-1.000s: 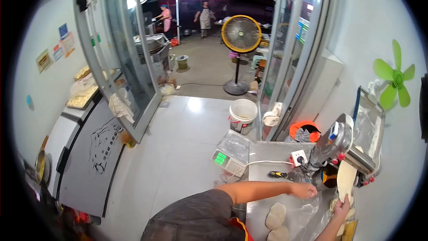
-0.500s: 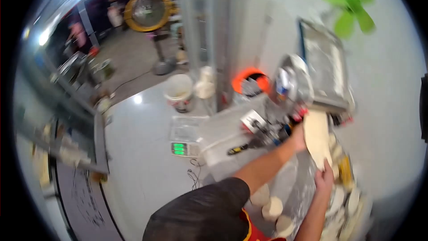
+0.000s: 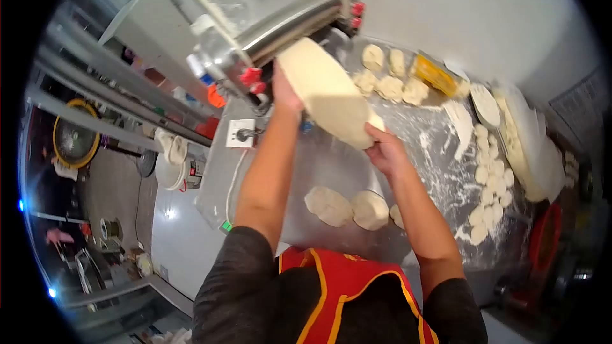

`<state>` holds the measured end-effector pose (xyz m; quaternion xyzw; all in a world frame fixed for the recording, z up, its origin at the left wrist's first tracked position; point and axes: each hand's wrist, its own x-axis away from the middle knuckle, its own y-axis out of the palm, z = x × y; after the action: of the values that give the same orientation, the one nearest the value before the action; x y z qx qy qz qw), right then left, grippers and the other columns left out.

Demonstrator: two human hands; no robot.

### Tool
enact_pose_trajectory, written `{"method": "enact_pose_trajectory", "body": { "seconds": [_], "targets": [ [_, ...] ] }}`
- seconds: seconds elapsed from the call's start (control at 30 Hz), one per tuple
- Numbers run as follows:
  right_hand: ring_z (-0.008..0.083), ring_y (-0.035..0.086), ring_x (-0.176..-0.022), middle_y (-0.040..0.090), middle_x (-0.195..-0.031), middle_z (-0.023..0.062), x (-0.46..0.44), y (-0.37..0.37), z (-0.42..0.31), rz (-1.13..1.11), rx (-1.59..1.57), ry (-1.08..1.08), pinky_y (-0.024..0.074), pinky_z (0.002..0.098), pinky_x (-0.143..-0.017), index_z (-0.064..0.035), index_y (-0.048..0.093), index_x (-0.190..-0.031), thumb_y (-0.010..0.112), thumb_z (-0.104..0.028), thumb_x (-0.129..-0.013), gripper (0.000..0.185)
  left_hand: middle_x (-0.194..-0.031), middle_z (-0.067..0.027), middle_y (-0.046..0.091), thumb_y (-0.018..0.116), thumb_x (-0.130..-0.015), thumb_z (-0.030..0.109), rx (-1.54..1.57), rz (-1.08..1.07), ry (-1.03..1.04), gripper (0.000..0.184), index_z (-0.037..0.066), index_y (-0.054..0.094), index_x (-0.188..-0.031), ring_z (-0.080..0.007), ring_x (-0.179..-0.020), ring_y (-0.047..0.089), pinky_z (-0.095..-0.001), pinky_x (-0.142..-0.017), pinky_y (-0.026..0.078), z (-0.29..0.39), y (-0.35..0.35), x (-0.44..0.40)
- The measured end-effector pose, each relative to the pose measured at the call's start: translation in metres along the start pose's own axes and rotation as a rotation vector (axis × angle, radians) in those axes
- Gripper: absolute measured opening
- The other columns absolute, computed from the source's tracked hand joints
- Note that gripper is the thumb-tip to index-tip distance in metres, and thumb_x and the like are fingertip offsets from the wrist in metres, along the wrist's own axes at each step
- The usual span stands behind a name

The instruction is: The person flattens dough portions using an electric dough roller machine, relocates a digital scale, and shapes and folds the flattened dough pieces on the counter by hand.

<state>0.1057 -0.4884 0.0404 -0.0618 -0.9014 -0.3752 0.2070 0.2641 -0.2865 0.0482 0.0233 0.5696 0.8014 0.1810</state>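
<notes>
A long oval sheet of dough (image 3: 328, 94) hangs between my two hands, just below the rollers of the steel dough machine (image 3: 290, 25). My left hand (image 3: 286, 90) is under the sheet's upper left edge, close to the rollers; its fingers are mostly hidden behind the dough. With thumb and fingers my right hand (image 3: 384, 148) pinches the sheet's lower right end. Flat dough rounds (image 3: 328, 206) lie on the metal table (image 3: 299, 175) between my forearms, one partly covered by my right forearm.
Folded dough pieces (image 3: 389, 89) and a yellow scraper-like object (image 3: 436, 75) lie at the table's back. A scoop (image 3: 486, 106), several small dough pieces (image 3: 491, 181) and a plastic-covered dough mass (image 3: 519, 140) are on the right. A power socket (image 3: 241, 134) is at the left edge.
The view has swung right and down toward the table. My left hand has moved from over the table to the dough sheet by the rollers. My right hand still holds the sheet's end.
</notes>
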Motion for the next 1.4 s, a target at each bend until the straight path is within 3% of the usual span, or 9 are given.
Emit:
{"method": "enact_pose_trajectory", "body": {
  "seconds": [0.2,0.3,0.47,0.57,0.63,0.8,0.9,1.03,1.4],
  "targets": [
    [0.02,0.062,-0.091,0.062,-0.105,0.0105,0.004,-0.071,-0.011,0.042,0.141,0.096,0.0523,0.0312,-0.073,-0.0005,0.052,-0.116,0.058,-0.01,-0.084,0.033,-0.121,-0.0146,0.054,0.038,-0.092,0.052,-0.038,0.228,-0.243,0.058,0.006,0.046,-0.126,-0.0317,-0.112,0.051,-0.0468,-0.098,0.038,-0.058,0.006,0.042],
    [0.0168,0.064,-0.075,0.065,-0.095,0.0083,-0.014,-0.139,-0.031,0.173,0.319,0.066,0.0531,0.0281,-0.061,-0.0013,0.057,-0.11,0.059,-0.01,-0.083,0.029,-0.122,-0.0138,0.053,0.042,-0.092,0.049,-0.266,0.549,-0.3,0.057,0.005,0.044,-0.127,-0.031,-0.112,0.05,-0.0465,-0.097,0.039,-0.11,0.011,0.052],
    [0.0122,0.062,-0.064,0.065,-0.084,0.0063,-0.05,-0.19,-0.074,0.297,0.537,-0.062,0.0491,0.0253,-0.054,0.0,0.059,-0.106,0.059,-0.007,-0.082,0.025,-0.13,-0.0133,0.044,0.044,-0.095,0.03,0.07,0.576,-0.176,0.045,0.003,0.039,-0.13,-0.0301,-0.12,0.042,-0.0436,-0.103,0.033,-0.173,-0.077,0.034],
    [0.0132,0.061,-0.067,0.064,-0.081,0.0055,-0.09,-0.229,-0.059,0.359,0.719,-0.162,0.0486,0.0273,-0.057,0.0032,0.058,-0.107,0.058,-0.006,-0.082,0.026,-0.133,-0.0128,0.042,0.047,-0.094,0.018,-0.007,0.587,-0.1,0.042,0.003,0.036,-0.131,-0.0283,-0.123,0.039,-0.0422,-0.104,0.031,-0.18,-0.093,0.03],
    [0.0247,0.059,-0.09,0.062,-0.099,0.0134,-0.094,-0.23,-0.047,0.456,1.258,-0.458,0.0454,0.0354,-0.079,0.0027,0.052,-0.117,0.056,-0.005,-0.082,0.036,-0.132,-0.0124,0.042,0.047,-0.093,0.015,-0.231,0.559,-0.024,0.042,0.004,0.035,-0.132,-0.027,-0.122,0.039,-0.0412,-0.104,0.031,-0.169,-0.087,0.033],
    [0.0373,0.043,-0.117,0.047,-0.126,0.0226,-0.045,-0.152,-0.031,0.092,1.666,-0.967,0.0326,0.0417,-0.099,-0.0016,0.046,-0.126,0.053,-0.008,-0.084,0.043,-0.097,-0.0014,0.056,0.054,-0.089,0.021,-1.013,0.675,-0.151,0.044,0.007,0.04,-0.129,-0.0093,-0.082,0.052,-0.0261,-0.072,0.043,-0.119,-0.085,0.073],
    [0.0376,0.042,-0.119,0.046,-0.127,0.0235,-0.048,-0.162,-0.001,-0.131,2.052,-0.905,0.0326,0.0422,-0.1,0.0006,0.046,-0.125,0.054,-0.009,-0.084,0.043,-0.089,0.0009,0.056,0.054,-0.09,0.023,-1.099,0.63,-0.034,0.038,0.005,0.047,-0.122,-0.0058,-0.075,0.05,-0.0231,-0.066,0.042,-0.107,-0.062,0.146],
    [0.0381,0.042,-0.118,0.046,-0.126,0.0247,-0.069,-0.163,0.01,-0.155,1.9,-0.826,0.0322,0.0424,-0.101,0.0023,0.046,-0.125,0.053,-0.012,-0.085,0.043,-0.091,-0.0016,0.057,0.052,-0.091,0.019,-1.317,0.675,0.207,0.03,0.004,0.053,-0.117,-0.0089,-0.079,0.052,-0.0231,-0.07,0.044,-0.078,-0.034,0.256],
    [0.0285,0.054,-0.11,0.053,-0.122,0.0194,0.065,-0.051,0.101,-0.548,1.526,-0.374,0.0411,0.0355,-0.093,0.0015,0.046,-0.126,0.053,-0.011,-0.088,0.041,-0.093,-0.0076,0.062,0.051,-0.091,0.018,-1.26,1.336,0.272,0.028,0.0,0.053,-0.113,-0.0144,-0.082,0.06,-0.0284,-0.072,0.047,-0.015,-0.052,0.482]
  ]
}}
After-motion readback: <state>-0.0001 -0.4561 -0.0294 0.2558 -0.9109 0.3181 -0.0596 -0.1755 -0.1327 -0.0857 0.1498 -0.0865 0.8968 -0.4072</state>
